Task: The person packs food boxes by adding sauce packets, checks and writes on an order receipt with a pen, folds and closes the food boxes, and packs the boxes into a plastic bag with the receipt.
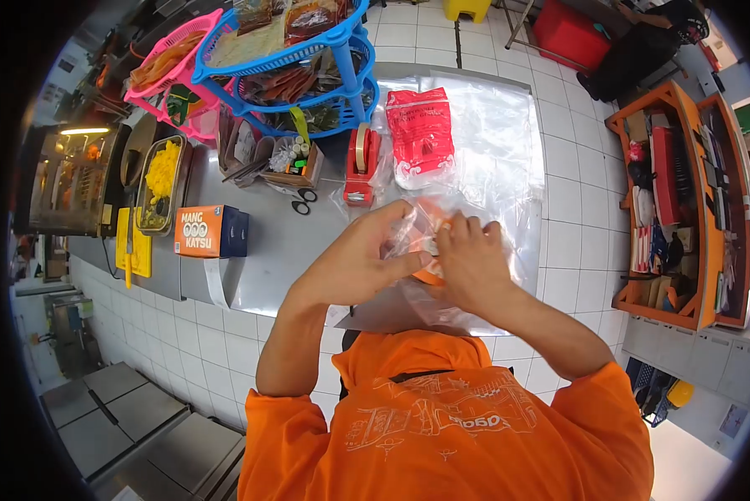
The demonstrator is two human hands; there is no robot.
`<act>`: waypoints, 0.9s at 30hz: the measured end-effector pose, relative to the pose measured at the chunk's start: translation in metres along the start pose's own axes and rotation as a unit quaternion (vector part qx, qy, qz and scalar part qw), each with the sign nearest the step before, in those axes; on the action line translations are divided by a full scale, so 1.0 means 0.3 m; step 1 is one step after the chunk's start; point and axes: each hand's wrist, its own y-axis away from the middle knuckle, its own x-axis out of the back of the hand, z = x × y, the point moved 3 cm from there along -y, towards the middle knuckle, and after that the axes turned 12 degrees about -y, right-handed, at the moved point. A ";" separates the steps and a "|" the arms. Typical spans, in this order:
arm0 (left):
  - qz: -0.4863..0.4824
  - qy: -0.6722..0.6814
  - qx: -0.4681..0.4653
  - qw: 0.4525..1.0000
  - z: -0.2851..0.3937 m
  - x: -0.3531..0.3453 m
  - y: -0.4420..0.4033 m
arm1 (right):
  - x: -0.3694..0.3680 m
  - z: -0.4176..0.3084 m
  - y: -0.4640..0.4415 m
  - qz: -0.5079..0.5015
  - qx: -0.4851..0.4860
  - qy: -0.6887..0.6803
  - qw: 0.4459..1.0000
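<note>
A clear plastic bag (508, 250) lies crumpled at the table's front edge, with something orange and flat (430, 219) under or inside it; I cannot tell which. My left hand (354, 257) curves round the left side of the bag, thumb and fingers bent onto the plastic. From the right, my right hand (475, 260) grips the bag with bent fingers over the orange piece. Just beyond them lies a red printed pouch (421, 134) on clear plastic sheets. To its left stands a red tape dispenser (361, 171).
Black scissors (302, 202) and an orange-and-blue box (211, 231) lie to the left, near a container of yellow food (163, 179). Blue stacked baskets (341, 71) rise at the back left. An orange shelf (679, 209) stands right; a person (642, 50) is at the far right.
</note>
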 end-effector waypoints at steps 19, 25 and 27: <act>0.001 -0.186 0.079 0.979 0.191 0.012 0.054 | 0.277 0.293 0.511 -0.155 0.140 -0.094 0.973; -0.032 -0.276 0.051 0.959 0.178 -0.028 0.089 | 0.188 0.336 0.404 0.095 -0.031 -0.159 0.982; -0.018 -0.377 0.029 0.926 0.176 -0.040 0.080 | 0.104 0.398 0.386 0.013 -0.038 -0.155 0.987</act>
